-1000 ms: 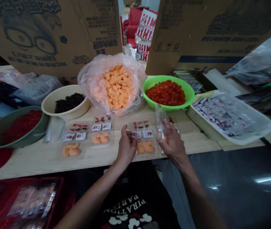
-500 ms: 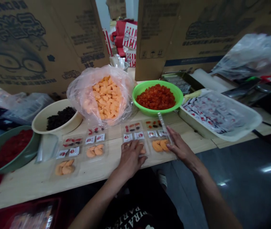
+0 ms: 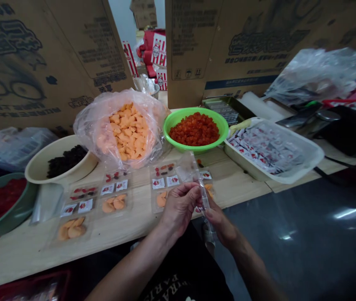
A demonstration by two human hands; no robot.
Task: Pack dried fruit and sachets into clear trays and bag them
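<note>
My right hand (image 3: pixel 221 220) grips a thin clear plastic piece (image 3: pixel 205 200), a lid or tray seen nearly edge-on and raised above the table's front edge. The fingers of my left hand (image 3: pixel 181 205) are pinched at its near face. Just left lies a filled clear tray (image 3: pixel 153 209) with red and dark dried fruit, two white sachets (image 3: pixel 173 180) and orange pieces (image 3: pixel 161 199). Partly hidden behind the plastic is another filled tray (image 3: pixel 209 184). Farther left rest two more trays, one with orange pieces (image 3: pixel 114 203), the other with several orange rounds (image 3: pixel 72 229).
Along the back stand a cream bowl of dark fruit (image 3: pixel 33 169), a plastic bag of orange pieces (image 3: pixel 87 125), a green bowl of orange-red fruit (image 3: pixel 193 147) and a white bin of sachets (image 3: pixel 300 177). A dull-green bowl (image 3: pixel 29 200) sits left. Cardboard boxes (image 3: pixel 193 50) rise behind.
My left hand has left the tray on the table and come up to the plastic in my right hand. That plastic is now tilted between both hands. The view has shifted right.
</note>
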